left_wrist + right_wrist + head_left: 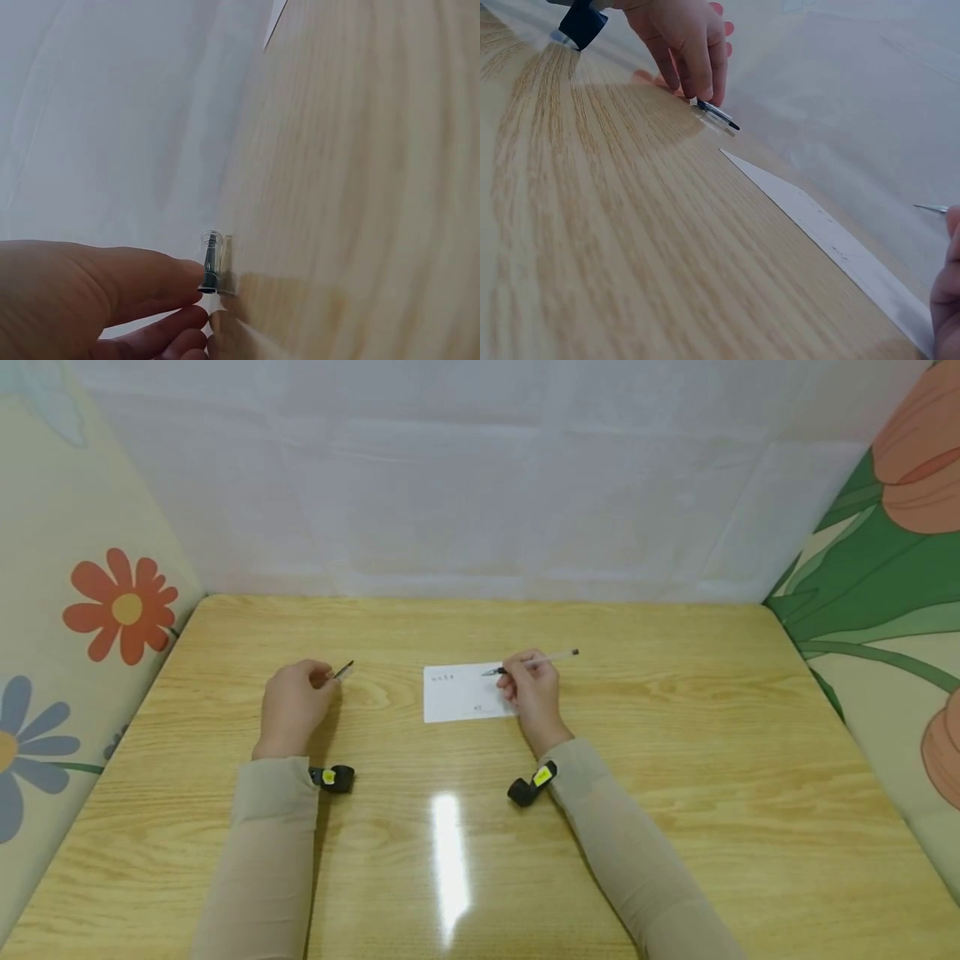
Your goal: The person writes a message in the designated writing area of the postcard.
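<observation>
My right hand grips a gel pen with a clear barrel and dark end. The pen's bare tip points left, over a white paper card with a few small written marks. In the right wrist view, the tip shows apart from the card. To the left of the card, my left hand pinches a clear pen cap with a dark part between thumb and fingers, close to the tabletop. The cap's dark end sticks out toward the upper right in the head view.
The wooden table reaches back to a white cloth. Flower-printed panels stand on both sides. A black wrist camera sits on the left wrist, and another on the right. A bright reflection lies on the near tabletop.
</observation>
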`<state>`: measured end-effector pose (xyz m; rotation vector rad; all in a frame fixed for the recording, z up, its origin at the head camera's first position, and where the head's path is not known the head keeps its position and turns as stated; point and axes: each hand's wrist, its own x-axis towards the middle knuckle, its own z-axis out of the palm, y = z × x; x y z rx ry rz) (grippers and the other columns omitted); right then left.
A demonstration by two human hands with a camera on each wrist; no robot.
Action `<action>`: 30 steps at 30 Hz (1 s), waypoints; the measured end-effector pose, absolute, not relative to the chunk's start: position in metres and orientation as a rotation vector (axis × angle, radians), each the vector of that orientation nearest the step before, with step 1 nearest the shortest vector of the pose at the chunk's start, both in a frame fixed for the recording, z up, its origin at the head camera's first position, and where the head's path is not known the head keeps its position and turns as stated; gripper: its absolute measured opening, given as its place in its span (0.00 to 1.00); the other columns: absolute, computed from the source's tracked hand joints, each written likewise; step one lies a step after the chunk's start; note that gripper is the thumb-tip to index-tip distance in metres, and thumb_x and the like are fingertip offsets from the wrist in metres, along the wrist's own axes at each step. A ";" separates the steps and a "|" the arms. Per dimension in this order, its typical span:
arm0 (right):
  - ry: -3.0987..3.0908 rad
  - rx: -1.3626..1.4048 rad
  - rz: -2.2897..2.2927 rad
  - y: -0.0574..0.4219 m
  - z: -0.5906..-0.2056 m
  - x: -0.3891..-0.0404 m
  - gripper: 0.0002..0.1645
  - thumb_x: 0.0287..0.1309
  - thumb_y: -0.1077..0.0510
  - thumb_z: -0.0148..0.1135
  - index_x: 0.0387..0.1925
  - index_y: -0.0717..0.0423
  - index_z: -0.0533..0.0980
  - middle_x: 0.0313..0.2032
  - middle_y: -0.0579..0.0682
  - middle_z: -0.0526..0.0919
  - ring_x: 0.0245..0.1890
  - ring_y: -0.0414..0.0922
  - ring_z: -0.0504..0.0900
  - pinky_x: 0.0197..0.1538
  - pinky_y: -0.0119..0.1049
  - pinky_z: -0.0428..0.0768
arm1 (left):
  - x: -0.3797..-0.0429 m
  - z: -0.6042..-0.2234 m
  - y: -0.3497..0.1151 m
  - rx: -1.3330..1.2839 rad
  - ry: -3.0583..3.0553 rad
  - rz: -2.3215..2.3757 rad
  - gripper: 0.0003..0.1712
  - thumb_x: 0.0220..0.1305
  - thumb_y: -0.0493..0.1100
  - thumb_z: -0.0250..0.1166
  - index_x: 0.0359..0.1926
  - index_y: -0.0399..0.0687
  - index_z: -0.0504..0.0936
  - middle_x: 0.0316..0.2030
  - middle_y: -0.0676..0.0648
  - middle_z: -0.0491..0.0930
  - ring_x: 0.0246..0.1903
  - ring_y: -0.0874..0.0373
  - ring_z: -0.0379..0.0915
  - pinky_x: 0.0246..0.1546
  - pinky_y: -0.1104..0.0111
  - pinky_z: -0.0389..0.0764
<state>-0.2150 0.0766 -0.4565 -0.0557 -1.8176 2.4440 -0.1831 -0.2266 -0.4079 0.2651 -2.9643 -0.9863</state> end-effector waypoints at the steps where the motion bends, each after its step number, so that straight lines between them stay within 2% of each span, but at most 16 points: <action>1: -1.820 -0.058 2.445 0.077 -0.457 -0.215 0.09 0.66 0.66 0.57 0.29 0.56 0.73 0.17 0.46 0.78 0.15 0.36 0.72 0.18 0.24 0.69 | -0.183 -0.408 -0.227 0.262 -2.964 -0.992 0.21 0.73 0.38 0.59 0.61 0.27 0.76 0.54 0.27 0.78 0.54 0.32 0.74 0.55 0.43 0.75; 7: -1.842 -0.054 2.431 0.077 -0.457 -0.214 0.08 0.65 0.65 0.58 0.29 0.56 0.73 0.18 0.46 0.78 0.15 0.36 0.72 0.19 0.24 0.70 | -0.184 -0.411 -0.230 0.248 -2.966 -1.027 0.20 0.73 0.38 0.59 0.59 0.27 0.78 0.51 0.28 0.78 0.53 0.34 0.73 0.54 0.43 0.75; 30: -1.825 -0.053 2.430 0.070 -0.456 -0.214 0.10 0.65 0.69 0.57 0.28 0.56 0.73 0.16 0.46 0.77 0.13 0.36 0.72 0.17 0.24 0.70 | -0.179 -0.415 -0.234 0.274 -2.936 -1.033 0.16 0.74 0.38 0.60 0.54 0.30 0.82 0.47 0.30 0.81 0.46 0.38 0.76 0.46 0.48 0.78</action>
